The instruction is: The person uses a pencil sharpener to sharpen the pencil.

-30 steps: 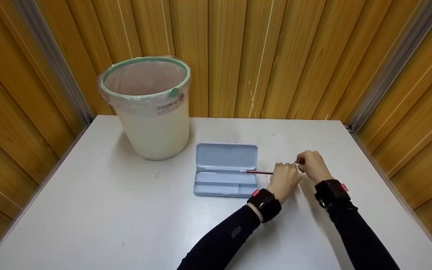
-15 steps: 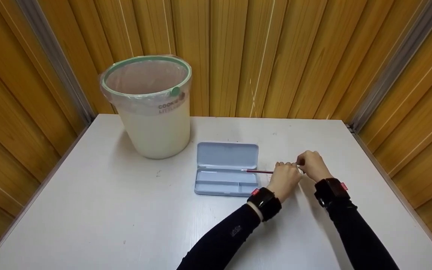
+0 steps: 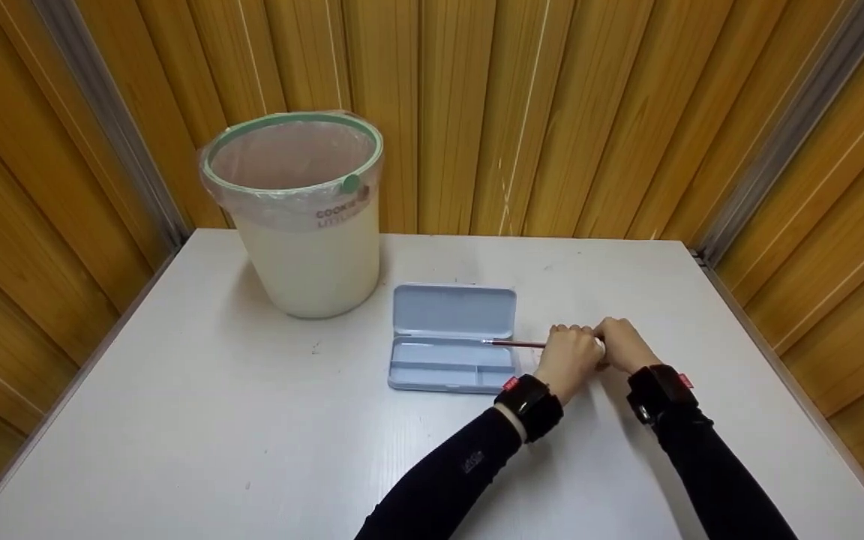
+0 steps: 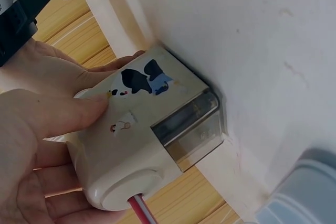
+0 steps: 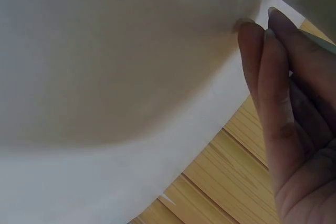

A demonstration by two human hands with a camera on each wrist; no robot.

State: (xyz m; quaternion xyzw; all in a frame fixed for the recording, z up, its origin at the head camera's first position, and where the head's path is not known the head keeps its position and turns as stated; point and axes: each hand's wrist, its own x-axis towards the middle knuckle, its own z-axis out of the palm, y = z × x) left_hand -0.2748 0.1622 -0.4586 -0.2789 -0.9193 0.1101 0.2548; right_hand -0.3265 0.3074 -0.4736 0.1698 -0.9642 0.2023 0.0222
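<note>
My left hand (image 3: pixel 571 360) grips a cream desktop pencil sharpener (image 4: pixel 134 145) with cow pictures and a clear shavings drawer (image 4: pixel 191 135). The thumb lies across its top and the fingers curl underneath. A dark red striped pencil (image 3: pixel 514 343) sticks out of the sharpener's front hole, its far end over the pale blue pencil case (image 3: pixel 451 311). At the sharpener's back end is my right hand (image 3: pixel 623 345), thumb and fingertips drawn together in a pinch (image 5: pixel 268 30); the crank handle there is mostly hidden by the hands.
The pencil case lies open on the white table (image 3: pixel 312 450), its tray divided into compartments. Behind it to the left stands a tall cream bin (image 3: pixel 312 262) with a green rim and a clear liner. Wood-patterned walls (image 3: pixel 454 112) enclose the table's back and sides.
My right hand has swung down and closer to the body at the sharpener's back end. The left hand and pencil have stayed nearly in place.
</note>
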